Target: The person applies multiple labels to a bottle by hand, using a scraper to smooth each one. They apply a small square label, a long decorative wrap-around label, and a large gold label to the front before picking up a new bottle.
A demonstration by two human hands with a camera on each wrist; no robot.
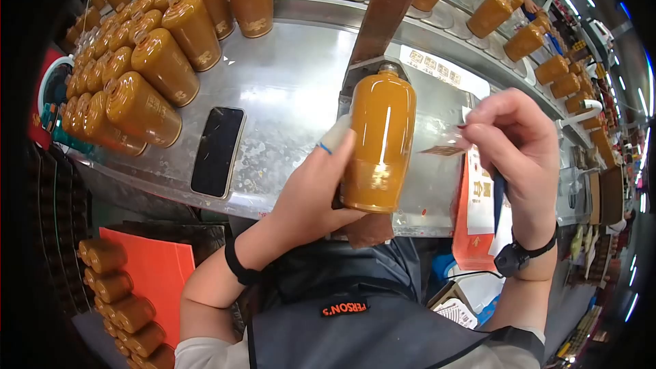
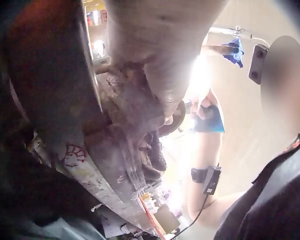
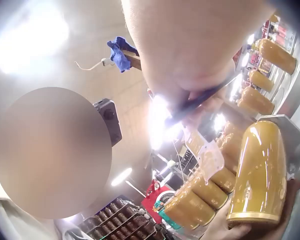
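Observation:
My left hand (image 1: 307,184) grips a glossy mustard-brown bottle (image 1: 380,137) around its lower body, its neck towards a metal bracket. A white cover with a blue band (image 1: 326,148) sits on one finger of that hand. Thumb and fingertips of my right hand (image 1: 519,140) pinch a small clear label (image 1: 443,151) with gold print, to the right of the bottle. The right wrist view shows the see-through label (image 3: 210,159) hanging in front of other bottles. A dark blue strip (image 3: 205,102) runs across the right hand there.
Many similar bottles (image 1: 164,65) stand at the table's left. A phone (image 1: 218,152) lies on the metal tabletop (image 1: 287,68). A brown post (image 1: 386,10) rises behind the bottle. Red-and-white printed sheets (image 1: 476,212) hang at the right edge. A conveyor (image 1: 451,24) carries bottles behind.

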